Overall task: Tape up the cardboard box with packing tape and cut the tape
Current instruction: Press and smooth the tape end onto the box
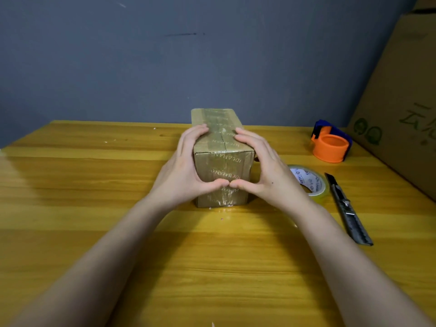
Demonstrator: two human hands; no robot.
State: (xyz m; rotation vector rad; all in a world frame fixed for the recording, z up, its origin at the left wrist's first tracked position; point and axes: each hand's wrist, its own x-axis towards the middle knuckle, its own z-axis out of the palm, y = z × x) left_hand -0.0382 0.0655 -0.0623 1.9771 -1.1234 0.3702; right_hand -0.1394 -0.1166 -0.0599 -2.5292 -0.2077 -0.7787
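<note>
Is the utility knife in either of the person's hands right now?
No, the utility knife lies on the table, right of the tape roll, while both hands press the cardboard box.

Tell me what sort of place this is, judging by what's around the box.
Probably a home or small-shop packing spot, not a warehouse: a plain wooden table against a bare wall, a tape roll, utility knife and orange tape dispenser laid out, and a large cardboard carton standing at the right.
</note>
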